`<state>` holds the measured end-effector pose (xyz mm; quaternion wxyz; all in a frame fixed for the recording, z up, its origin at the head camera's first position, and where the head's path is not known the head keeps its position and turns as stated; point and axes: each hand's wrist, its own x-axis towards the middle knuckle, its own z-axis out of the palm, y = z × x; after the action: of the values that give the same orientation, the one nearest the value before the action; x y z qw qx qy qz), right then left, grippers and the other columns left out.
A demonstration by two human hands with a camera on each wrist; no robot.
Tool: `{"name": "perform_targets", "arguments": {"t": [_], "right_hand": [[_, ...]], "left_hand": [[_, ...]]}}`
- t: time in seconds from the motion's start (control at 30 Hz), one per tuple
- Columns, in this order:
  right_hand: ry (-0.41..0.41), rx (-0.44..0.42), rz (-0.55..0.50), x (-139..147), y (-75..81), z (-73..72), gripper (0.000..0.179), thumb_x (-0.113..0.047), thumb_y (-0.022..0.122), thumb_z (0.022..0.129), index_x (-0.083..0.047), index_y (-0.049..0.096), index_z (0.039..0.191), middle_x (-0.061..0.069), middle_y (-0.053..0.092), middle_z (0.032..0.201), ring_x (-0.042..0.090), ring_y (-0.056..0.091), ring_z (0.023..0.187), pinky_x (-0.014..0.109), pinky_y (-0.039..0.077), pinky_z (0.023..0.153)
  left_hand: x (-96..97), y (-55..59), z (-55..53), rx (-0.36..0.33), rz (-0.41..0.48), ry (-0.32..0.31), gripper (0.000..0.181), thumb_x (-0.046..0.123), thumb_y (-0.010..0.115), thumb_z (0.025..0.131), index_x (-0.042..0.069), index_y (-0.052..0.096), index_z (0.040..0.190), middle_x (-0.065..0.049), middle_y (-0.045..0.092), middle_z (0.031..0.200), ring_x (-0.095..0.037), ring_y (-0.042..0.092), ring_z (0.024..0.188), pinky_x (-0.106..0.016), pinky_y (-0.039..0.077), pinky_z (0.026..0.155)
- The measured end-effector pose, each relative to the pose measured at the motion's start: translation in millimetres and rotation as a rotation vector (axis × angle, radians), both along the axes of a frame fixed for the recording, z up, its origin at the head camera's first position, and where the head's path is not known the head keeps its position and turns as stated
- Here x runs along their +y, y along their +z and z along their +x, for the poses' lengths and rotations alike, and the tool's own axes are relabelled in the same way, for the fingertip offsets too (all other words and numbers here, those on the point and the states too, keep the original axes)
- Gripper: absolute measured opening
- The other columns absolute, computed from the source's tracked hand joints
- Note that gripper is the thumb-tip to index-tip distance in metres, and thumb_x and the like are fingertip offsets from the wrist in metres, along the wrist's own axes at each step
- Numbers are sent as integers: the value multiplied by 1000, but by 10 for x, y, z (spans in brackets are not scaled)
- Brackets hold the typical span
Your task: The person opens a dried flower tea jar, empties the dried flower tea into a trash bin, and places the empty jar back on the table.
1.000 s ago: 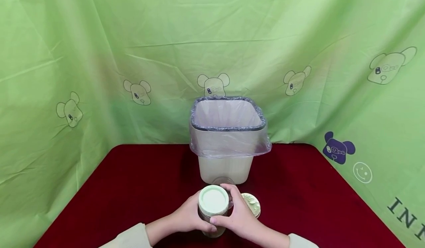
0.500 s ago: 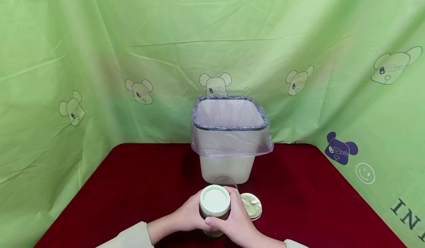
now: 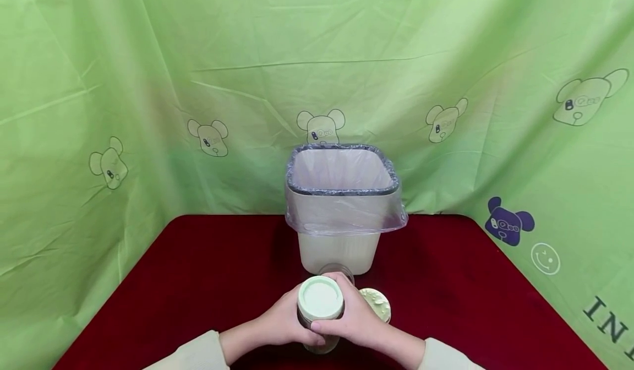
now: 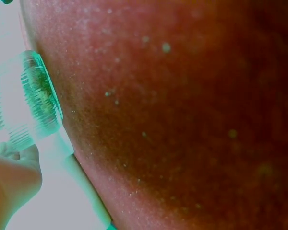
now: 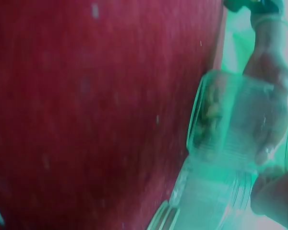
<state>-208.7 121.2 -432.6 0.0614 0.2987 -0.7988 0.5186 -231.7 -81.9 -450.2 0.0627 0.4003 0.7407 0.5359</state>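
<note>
A clear ribbed jar (image 3: pixel 322 347) with a pale green lid (image 3: pixel 321 299) stands upright near the front of the table, between both hands. My left hand (image 3: pixel 283 321) grips its side from the left, thumb toward the front. From the right, my right hand (image 3: pixel 360 316) curls round the lid's edge, its thumb in front and its fingers reaching behind. In the right wrist view, brownish-green bits lie in the bottom of the jar (image 5: pixel 213 112). The left wrist view shows the same dark contents in the jar (image 4: pixel 41 91). Right fingertips behind the lid are partly hidden.
Just behind the hands is a second clear container (image 3: pixel 342 270), mostly hidden. Right of the right hand lies a round pale green lid (image 3: pixel 380 305) with crumpled matter on it. A white bin (image 3: pixel 339 251) with a plastic liner stands behind on the red tablecloth (image 3: pixel 223 271).
My right hand has turned slightly around the lid and back, its wrist swinging in, then out. The left hand keeps its grip and the jar stays in place.
</note>
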Motion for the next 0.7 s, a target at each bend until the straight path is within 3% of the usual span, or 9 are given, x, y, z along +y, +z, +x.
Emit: {"name": "perform_targets", "arguments": {"t": [0.2, 0.4, 0.53, 0.7], "right_hand": [[178, -6, -6, 83, 13, -138, 68, -24, 84, 73, -15, 47, 128, -1, 56, 121, 17, 53, 110, 32, 44, 95], [280, -9, 18, 127, 62, -213, 68, -21, 84, 74, -14, 46, 130, 1, 52, 124, 18, 51, 114, 33, 42, 98], [293, -74, 27, 146, 82, -216, 73, -18, 84, 73, -15, 43, 134, 2, 52, 126, 19, 49, 116, 33, 40, 99], [233, -134, 31, 169, 87, -154, 84, -19, 86, 72, -11, 37, 140, 2, 50, 130, 19, 49, 119, 32, 39, 100]], "left_hand": [[-4, -7, -9, 7, -20, 7, 85, 22, 89, 67, 25, 43, 137, 5, 57, 124, -16, 55, 114, -33, 43, 99], [-5, -23, -25, 27, -29, 11, 84, 22, 89, 67, 24, 42, 137, 5, 56, 125, -15, 54, 114, -33, 42, 100], [-15, -27, -26, 16, -42, 15, 85, 23, 89, 67, 23, 41, 138, 5, 56, 126, -15, 54, 115, -33, 42, 100], [-17, -32, -19, 17, -46, 16, 87, 24, 89, 68, 24, 40, 140, 5, 55, 126, -15, 54, 115, -33, 42, 100]]}}
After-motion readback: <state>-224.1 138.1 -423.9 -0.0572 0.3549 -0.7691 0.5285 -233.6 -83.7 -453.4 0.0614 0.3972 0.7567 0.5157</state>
